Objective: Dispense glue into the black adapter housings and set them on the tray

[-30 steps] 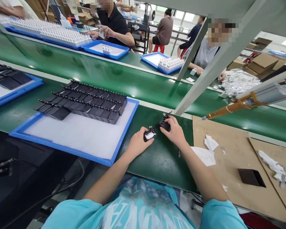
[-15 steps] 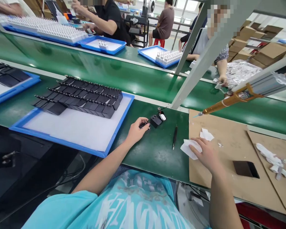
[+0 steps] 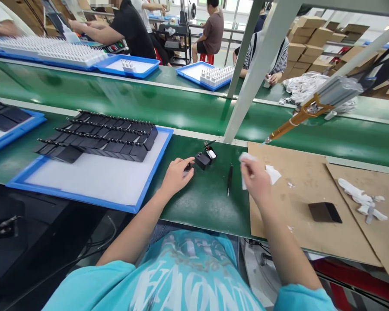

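Observation:
My left hand (image 3: pixel 177 175) is closed around a small black part (image 3: pixel 188 166), mostly hidden by the fingers. Just right of it, a black box-shaped piece (image 3: pixel 202 160) lies on the green bench beside another black piece with a white part (image 3: pixel 211 153) and thin wires. My right hand (image 3: pixel 256 178), slightly blurred, pinches a crumpled white paper (image 3: pixel 246 158) above the left edge of the brown cardboard. Between the hands lies a black pen-like tool (image 3: pixel 230 179). A second white paper piece (image 3: pixel 273 174) rests on the cardboard, right of my right hand.
A blue-rimmed tray (image 3: pixel 154 179) at left holds rows of black boxes (image 3: pixel 116 134). An orange-and-grey hanging tool (image 3: pixel 290 125) and a slanted metal post (image 3: pixel 246 90) stand ahead. On the cardboard (image 3: pixel 288 216) lie a dark block (image 3: pixel 325 212) and white cloth strips (image 3: pixel 359 196). People sit across the belt.
My right hand has lifted the white paper and moved it forward and left. My left hand keeps its hold beside the black box. The whole view has shifted slightly.

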### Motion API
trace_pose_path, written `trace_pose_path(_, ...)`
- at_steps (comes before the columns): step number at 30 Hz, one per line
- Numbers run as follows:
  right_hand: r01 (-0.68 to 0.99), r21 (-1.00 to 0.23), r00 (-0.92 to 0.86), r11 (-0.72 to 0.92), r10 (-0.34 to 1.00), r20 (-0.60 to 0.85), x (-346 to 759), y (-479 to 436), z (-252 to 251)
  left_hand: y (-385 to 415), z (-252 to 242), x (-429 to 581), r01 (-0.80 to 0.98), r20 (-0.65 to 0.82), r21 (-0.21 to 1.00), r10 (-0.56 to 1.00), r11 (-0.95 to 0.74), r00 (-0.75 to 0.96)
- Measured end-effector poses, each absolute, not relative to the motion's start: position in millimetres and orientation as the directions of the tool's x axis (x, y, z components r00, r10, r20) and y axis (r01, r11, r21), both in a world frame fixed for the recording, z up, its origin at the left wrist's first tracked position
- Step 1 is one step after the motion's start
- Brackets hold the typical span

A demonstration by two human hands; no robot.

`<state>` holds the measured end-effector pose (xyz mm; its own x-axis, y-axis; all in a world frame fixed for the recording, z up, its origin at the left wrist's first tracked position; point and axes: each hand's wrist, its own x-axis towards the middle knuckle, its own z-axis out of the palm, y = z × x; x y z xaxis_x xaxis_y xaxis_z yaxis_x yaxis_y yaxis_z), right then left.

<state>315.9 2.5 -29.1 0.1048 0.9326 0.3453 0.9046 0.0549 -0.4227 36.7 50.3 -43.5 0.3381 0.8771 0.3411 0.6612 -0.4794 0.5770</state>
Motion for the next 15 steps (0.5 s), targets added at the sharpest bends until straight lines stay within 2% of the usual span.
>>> trace_pose_path(3, 0.924, -0.345, -0.098, 0.164, 0.974, 0.202, 277.4, 34.9, -38.2, 42.8, -36.1, 34.4, 0.700, 0.330, 0.467, 0.841, -0.540, 0.429)
trace_pose_path(7, 0.945, -0.260, -0.194, 0.199, 0.980, 0.045, 255.5, 45.4, -47.5, 36.6, -31.6, 34.4, 0.732, 0.311, 0.372, 0.819, -0.571, 0.482)
trace_pose_path(11, 0.934, -0.254, -0.266, 0.250, 0.964, -0.029, 245.4, 18.9, -48.0, 41.4, -32.8, 35.2, 0.695, 0.306, 0.463, 0.835, -0.551, 0.458)
trace_pose_path(15, 0.834, -0.366, -0.456, 0.413, 0.889, -0.035, 181.8, -29.4, -53.9, 48.3, -31.5, 35.0, 0.671, 0.236, 0.558, 0.868, -0.489, 0.436)
